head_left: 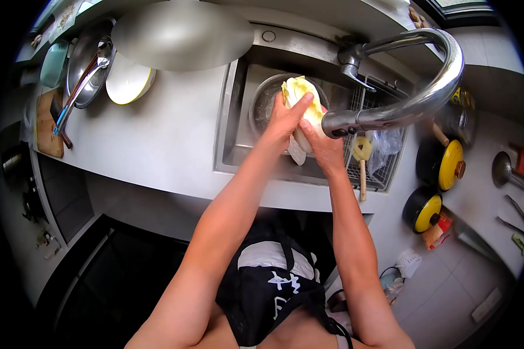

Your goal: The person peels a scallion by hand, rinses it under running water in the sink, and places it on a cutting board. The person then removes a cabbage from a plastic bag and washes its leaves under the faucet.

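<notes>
Grasping the leafy vegetable (300,88), left hand (284,121) and right hand (325,145) curl their fingers around it; metal bowl (254,109) beneath those fingers.

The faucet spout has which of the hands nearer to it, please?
Right: the right hand is just beside the faucet spout, while the left hand is farther off to its left.

Kitchen, with sink (241,136) and pots (450,164)

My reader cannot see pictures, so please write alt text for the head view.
The left hand and right hand hold a pale leafy vegetable over a metal bowl in a sink, beside a curved faucet. A white bowl is on the counter at left.
</notes>
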### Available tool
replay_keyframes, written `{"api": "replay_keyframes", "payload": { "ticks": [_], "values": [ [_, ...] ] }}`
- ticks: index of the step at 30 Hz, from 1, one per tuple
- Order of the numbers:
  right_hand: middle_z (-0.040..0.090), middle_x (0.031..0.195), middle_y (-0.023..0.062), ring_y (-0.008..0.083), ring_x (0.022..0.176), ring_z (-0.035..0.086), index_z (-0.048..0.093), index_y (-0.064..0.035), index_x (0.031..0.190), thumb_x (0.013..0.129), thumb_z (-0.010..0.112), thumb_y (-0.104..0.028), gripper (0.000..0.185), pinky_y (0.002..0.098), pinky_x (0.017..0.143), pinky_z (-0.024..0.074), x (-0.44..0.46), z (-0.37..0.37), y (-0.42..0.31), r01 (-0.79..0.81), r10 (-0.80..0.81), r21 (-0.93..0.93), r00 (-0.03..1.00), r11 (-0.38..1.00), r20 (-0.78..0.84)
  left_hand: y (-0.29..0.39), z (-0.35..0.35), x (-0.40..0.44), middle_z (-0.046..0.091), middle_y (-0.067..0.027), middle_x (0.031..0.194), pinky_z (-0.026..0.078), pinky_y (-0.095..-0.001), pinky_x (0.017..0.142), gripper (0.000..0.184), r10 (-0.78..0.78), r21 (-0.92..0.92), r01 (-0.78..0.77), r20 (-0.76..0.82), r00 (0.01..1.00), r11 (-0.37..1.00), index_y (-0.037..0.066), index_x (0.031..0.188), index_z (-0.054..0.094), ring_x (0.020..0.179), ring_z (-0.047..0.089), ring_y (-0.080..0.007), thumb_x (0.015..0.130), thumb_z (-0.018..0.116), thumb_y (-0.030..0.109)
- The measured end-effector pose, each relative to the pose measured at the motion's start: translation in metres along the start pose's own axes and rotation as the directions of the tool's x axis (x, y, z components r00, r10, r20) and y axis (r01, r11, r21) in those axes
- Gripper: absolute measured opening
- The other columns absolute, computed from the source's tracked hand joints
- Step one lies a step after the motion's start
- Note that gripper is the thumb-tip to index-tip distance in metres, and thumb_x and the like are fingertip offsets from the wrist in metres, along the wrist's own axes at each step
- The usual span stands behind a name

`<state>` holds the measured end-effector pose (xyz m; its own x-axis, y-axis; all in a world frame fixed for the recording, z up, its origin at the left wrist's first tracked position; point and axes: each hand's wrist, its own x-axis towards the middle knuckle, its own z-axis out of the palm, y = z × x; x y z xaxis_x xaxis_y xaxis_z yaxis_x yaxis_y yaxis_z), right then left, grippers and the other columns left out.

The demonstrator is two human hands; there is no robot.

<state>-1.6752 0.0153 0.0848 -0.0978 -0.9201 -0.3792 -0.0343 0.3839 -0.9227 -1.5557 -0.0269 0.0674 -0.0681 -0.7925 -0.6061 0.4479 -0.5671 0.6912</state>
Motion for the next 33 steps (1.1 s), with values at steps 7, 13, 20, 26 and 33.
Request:
{"api": "replay_keyframes", "payload": {
  "ticks": [7,13,20,26,33],
  "values": [
    [0.056,0.129,0.0079,0.0179,0.114,0.058,0.042,-0.0107,0.145,0.092,0.068,-0.041,0.067,0.0336,0.084,0.0569,-0.004,-0.002,-0.025,-0.391,0.38,0.309,0.92,0.867,0.096,-0.007,-0.008,0.014,0.062,-0.0087,0.122,0.05,-0.0387,0.096,0.05,0.008,-0.412,0.047,0.131,0.991,0.91,0.007,0.134,0.048,0.111,0.061,-0.0211,0.096,0.065,0.035],
    [0.056,0.129,0.0075,0.018,0.114,0.058,0.04,-0.0128,0.146,0.091,0.07,-0.042,0.069,0.0353,0.083,0.0575,0.003,0.001,-0.017,-0.295,0.279,0.344,0.955,0.891,0.098,0.008,-0.016,0.015,0.059,-0.0073,0.126,0.047,-0.0431,0.1,0.055,-0.064,-0.385,0.174,0.282,0.957,0.907,0.012,0.137,0.044,0.117,0.058,-0.0225,0.095,0.064,0.042],
    [0.053,0.134,0.0076,0.0184,0.117,0.055,0.038,-0.0095,0.147,0.09,0.072,-0.034,0.071,0.0372,0.093,0.0502,0.006,-0.002,0.014,-0.053,0.06,0.08,0.995,0.995,-0.077,-0.027,-0.003,0.023,0.058,-0.0117,0.128,0.051,-0.0379,0.097,0.071,0.024,-0.477,0.029,0.104,0.994,0.879,0.002,0.138,0.041,0.115,0.059,-0.022,0.094,0.057,0.055],
    [0.053,0.136,0.0066,0.0201,0.118,0.056,0.031,-0.0149,0.152,0.091,0.07,-0.039,0.076,0.0404,0.085,0.0554,-0.004,0.003,-0.027,-0.311,0.327,0.224,0.944,0.924,-0.04,-0.033,-0.005,0.009,0.056,-0.0127,0.133,0.049,-0.0395,0.1,0.063,0.039,-0.582,-0.01,0.038,0.999,0.813,0.003,0.139,0.043,0.118,0.058,-0.0238,0.101,0.045,0.053],
    [0.047,0.142,0.0066,0.0248,0.121,0.056,0.034,-0.0162,0.148,0.092,0.068,-0.032,0.067,0.0444,0.083,0.0585,0.011,-0.011,0.001,-0.27,0.226,0.467,0.963,0.842,0.149,-0.009,-0.006,0.015,0.054,-0.0124,0.137,0.048,-0.0408,0.102,0.064,0.034,-0.552,0.07,0.177,0.984,0.831,0.003,0.142,0.041,0.122,0.056,-0.0252,0.102,0.041,0.054]
  ]
}}
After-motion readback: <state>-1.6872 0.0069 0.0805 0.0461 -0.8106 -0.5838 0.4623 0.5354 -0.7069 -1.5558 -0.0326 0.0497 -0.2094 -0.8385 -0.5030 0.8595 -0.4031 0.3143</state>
